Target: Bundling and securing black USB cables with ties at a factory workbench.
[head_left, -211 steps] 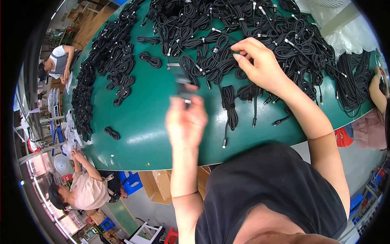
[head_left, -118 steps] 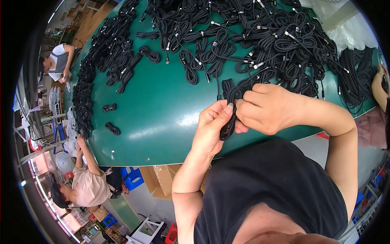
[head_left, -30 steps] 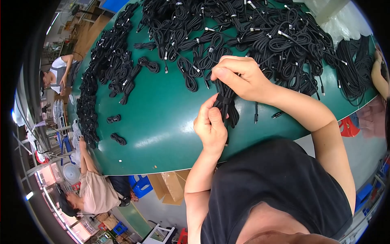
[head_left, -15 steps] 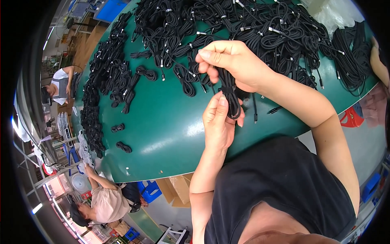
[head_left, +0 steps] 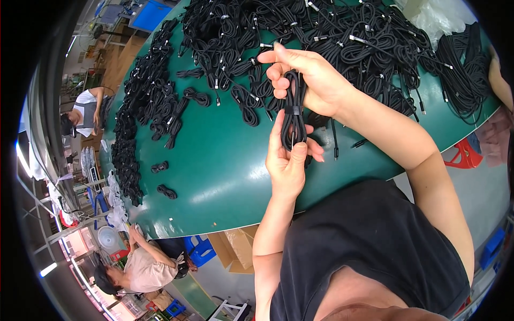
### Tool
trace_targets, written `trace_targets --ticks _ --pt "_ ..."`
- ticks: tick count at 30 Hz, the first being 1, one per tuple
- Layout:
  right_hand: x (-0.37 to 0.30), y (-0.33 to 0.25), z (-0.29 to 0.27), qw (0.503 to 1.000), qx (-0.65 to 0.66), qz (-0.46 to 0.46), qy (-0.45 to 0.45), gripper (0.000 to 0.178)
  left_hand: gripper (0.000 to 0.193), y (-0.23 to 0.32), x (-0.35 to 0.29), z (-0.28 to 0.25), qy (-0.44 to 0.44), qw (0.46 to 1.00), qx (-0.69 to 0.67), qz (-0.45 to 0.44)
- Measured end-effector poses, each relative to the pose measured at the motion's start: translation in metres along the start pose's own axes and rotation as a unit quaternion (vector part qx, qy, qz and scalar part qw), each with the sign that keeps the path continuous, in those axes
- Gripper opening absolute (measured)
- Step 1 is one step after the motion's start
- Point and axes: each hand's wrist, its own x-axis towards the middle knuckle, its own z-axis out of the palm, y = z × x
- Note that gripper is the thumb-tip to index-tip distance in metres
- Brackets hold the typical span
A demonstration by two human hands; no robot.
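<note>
A coiled black cable (head_left: pixel 292 111), cinched at its middle by a black strap, stands lengthwise between my two hands above the green table (head_left: pixel 225 176). My left hand (head_left: pixel 287 166) grips its lower loops, thumb in front and fingers behind. Around the upper loops curl the lower fingers of my right hand (head_left: pixel 316 80), while its thumb and index finger point away to the left. A large heap of black cables (head_left: pixel 369 48) with metal plugs spreads behind my hands. Just right of the held cable, a loose cable end (head_left: pixel 335 147) hangs toward me on the table.
Bundled cables (head_left: pixel 139 107) form a row along the table's left side, with two small coils (head_left: pixel 166 191) nearer. Long cables (head_left: pixel 460 75) lie at the right beside clear plastic bags (head_left: pixel 436 21). Two people work at the left; another person's arm (head_left: pixel 500 80) shows at far right.
The cable bundle has turned so its looped face shows, and its strap sits flat around the middle. My right thumb and index finger have come off the bundle's top. The view has shifted slightly.
</note>
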Motion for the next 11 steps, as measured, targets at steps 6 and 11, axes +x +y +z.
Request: trace_targets --ticks 6,11 --pt "-0.008 0.014 -0.004 0.998 0.025 -0.041 -0.048 0.032 0.05 -0.002 -0.011 0.003 0.014 0.999 -0.035 -0.01" --pt "-0.01 0.016 -0.014 0.99 0.071 -0.001 -0.12 0.034 0.054 0.001 -0.024 0.01 0.013 0.991 -0.135 -0.011"
